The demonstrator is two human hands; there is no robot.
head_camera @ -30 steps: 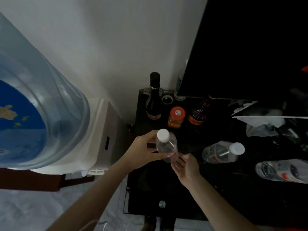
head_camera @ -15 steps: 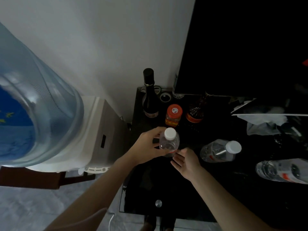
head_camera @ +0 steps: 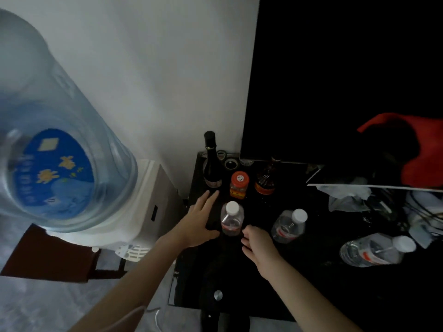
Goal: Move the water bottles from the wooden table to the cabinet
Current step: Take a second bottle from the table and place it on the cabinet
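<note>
Clear ribbed plastic bottle [head_camera: 231,219] upright between open hands.

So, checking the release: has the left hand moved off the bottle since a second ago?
Yes. The left hand has opened, fingers toward the wine bottle; the water bottle stands free.

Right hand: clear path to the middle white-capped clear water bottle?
Probably yes. The right hand is open, and the middle white-capped clear water bottle stands just beside it with nothing between.

Dim overall; the white wall [head_camera: 148,75] at left is brightest, the right side nearly black. Wide-angle bending at edges; the water jug [head_camera: 55,149] is blurred.
</note>
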